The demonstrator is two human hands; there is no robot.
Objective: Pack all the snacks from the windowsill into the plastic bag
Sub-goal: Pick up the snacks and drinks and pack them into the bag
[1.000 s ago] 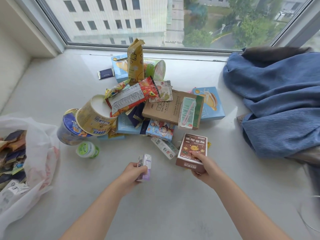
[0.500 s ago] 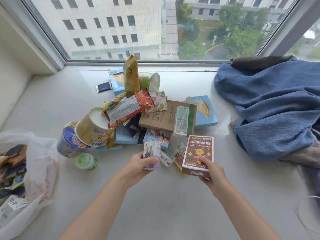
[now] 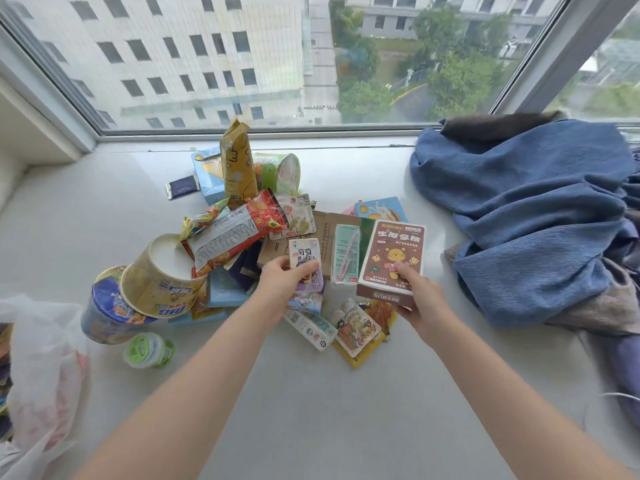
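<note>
Left hand gripping small purple-white pack, thumb across the front, fingers curled behind; held above the pile. Right hand pinching brown box at its lower edge, thumb on the front face, fingers underneath; cartoon bear and red-brown print on the face, white top strip, tilted upright toward camera. Snack pile mid-sill: two tipped noodle cups, red chip bag, tall yellow pouch, flat cardboard box, blue boxes, small packets at the near edge. Green-lid cup alone, just beside the pile. Plastic bag at left edge, translucent white, mouth open, probably wrappers inside, mostly cropped. Blue cloth heaped at right.
</note>
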